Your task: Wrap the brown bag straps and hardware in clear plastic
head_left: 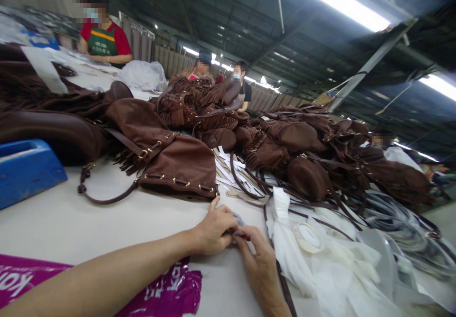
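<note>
Bare left forearm (117, 269) slants over a purple printed plastic bag (183, 292) toward the near edge of the table (114, 224). Left hand (213, 227) and right hand (259, 260) both have fingertips pinched almost together on some small greyish scrap (238, 219), way too blurry to name, between a brown drawstring bag (185, 165) and that edge.

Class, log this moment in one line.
left hand: pinching greyish wad; right hand: pinching same wad; nearby: brown drawstring handbag; rest: purple plastic, tape roll

Brown bag (188, 161) lying flat; grey piece (238, 219) pinched
</note>
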Demonstrator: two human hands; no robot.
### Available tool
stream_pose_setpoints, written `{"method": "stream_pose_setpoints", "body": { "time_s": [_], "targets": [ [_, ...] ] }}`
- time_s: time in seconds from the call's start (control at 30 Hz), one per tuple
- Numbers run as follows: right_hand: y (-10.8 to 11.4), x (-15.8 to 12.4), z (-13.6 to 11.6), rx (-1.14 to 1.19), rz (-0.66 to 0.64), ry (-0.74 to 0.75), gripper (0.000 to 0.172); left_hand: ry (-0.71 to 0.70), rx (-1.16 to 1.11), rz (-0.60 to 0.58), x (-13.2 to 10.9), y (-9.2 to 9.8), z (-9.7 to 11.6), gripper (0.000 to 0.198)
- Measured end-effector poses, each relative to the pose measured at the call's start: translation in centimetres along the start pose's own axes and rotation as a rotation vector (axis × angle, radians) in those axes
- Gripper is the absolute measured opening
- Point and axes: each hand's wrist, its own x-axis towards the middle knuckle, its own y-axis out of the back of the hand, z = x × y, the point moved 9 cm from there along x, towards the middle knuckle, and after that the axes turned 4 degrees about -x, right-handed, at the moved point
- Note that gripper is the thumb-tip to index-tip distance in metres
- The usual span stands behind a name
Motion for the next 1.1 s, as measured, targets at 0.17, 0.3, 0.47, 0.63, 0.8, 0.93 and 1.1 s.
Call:
{"method": "stream_pose_setpoints", "body": {
  "time_s": [0.17,0.3,0.47,0.63,0.8,0.93,1.1],
  "targets": [
    [2.4,2.1,-4.6,-0.189,0.071,0.285,0.020,-0.037,-0.003,0.054,0.0,2.2,2.2,0.013],
    [4.4,4.9,-6.3,-0.032,0.059,0.168,0.017,0.015,-0.097,0.102,0.4,5.1,4.2,0.008],
    [3.6,6.9,-4.7,0.301,-0.079,-0.179,0.019,-0.007,-0.158,0.091,0.1,6.1,4.7,0.028],
    [2.3,7.5,-3.6,0.541,-0.165,-0.267,0.030,-0.155,-0.206,0.118,0.0,5.5,4.8,0.024],
    [1.6,7.6,-2.7,0.638,-0.124,-0.349,0.033,-0.059,-0.339,0.196,0.2,5.4,3.1,0.015],
    [-0.4,6.6,-2.2,0.876,-0.266,-0.492,0.034,-0.066,-0.350,0.155,0.1,5.1,2.7,0.012],
    [-1.4,5.8,-1.6,0.932,-0.394,-0.582,0.035,-0.133,-0.322,0.084,0.0,4.7,2.9,0.008]
  ]
}}
